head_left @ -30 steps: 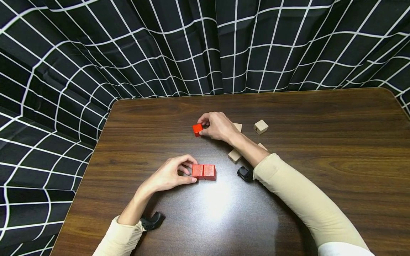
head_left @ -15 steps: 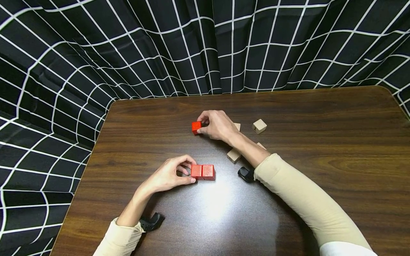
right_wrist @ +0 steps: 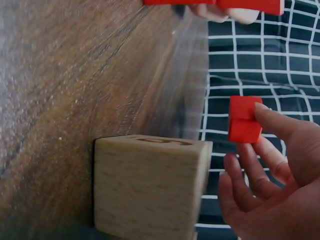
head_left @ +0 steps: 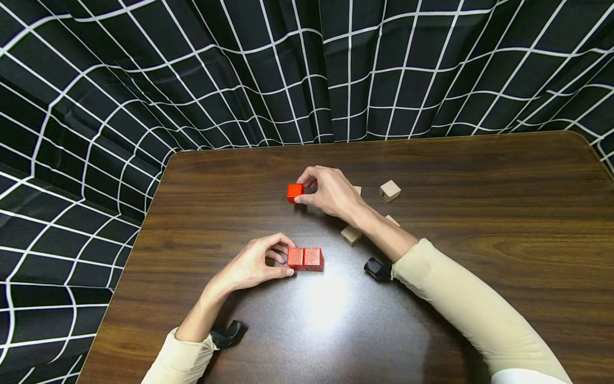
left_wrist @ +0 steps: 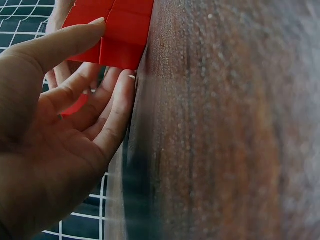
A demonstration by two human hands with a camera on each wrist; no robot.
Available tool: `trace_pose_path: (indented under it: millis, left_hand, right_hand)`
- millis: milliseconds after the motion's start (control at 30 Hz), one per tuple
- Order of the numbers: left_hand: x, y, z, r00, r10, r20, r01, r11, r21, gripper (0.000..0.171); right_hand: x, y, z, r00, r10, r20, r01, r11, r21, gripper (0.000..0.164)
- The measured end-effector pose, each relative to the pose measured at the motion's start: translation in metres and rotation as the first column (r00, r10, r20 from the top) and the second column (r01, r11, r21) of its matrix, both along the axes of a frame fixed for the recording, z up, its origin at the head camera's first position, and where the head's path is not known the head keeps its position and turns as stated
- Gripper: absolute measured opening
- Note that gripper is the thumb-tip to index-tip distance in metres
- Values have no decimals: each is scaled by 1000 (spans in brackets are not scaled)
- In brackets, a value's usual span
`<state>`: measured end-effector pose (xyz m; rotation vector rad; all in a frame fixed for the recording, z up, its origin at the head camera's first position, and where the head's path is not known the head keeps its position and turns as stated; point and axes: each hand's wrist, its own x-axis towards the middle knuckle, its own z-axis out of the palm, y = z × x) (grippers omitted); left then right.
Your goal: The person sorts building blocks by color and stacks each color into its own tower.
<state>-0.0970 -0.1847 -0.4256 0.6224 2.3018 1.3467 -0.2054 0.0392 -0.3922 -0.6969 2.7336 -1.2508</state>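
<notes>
My left hand (head_left: 254, 261) rests at the left end of a group of red blocks (head_left: 305, 258) on the table, thumb and index finger pinching its near and far sides. From above two block tops show side by side; the left wrist view shows the red blocks (left_wrist: 125, 40) also stacked in two layers. Farther back, my right hand (head_left: 333, 192) pinches a single red cube (head_left: 295, 193) between thumb and fingertips. A shadow lies under that red cube (right_wrist: 245, 120), which is held above the table, its other fingers loosely bent in the right wrist view.
Plain wooden blocks (head_left: 390, 190) lie around the right forearm, some partly hidden beneath it. One wooden block (right_wrist: 150, 187) with a dark marking looms close in the right wrist view. A black grid-patterned curtain (head_left: 336, 69) hangs behind the brown table (head_left: 479, 213).
My right wrist and sleeve have shifted slightly right and nearer, with the red cube still pinched in almost the same spot. The left hand and its red blocks stay put.
</notes>
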Motion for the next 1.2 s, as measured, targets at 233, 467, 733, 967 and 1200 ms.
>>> trace_pose_path:
  millis: [233, 467, 733, 967, 1200]
  left_hand:
    - [-2, 2, 0, 1000, -2, -18, 2, 1000, -5, 38]
    - [-2, 2, 1, 1000, -1, -25, 1, 1000, 9, 38]
    - [-1, 1, 3, 1000, 14, -13, -14, 1000, 18, 37]
    - [0, 2, 4, 1000, 25, -18, -25, 1000, 6, 36]
    - [2, 1, 3, 999, 27, -23, -27, 1000, -1, 37]
  right_hand:
    - [11, 3, 13, 1000, 14, -10, -14, 1000, -11, 32]
    - [26, 6, 21, 999, 30, -35, -31, 999, -26, 30]
    - [38, 13, 24, 998, 51, -39, -53, 996, -72, 30]
    - [49, 19, 27, 997, 58, -45, -62, 995, -84, 29]
    - [61, 22, 29, 997, 68, -36, -71, 994, -85, 31]
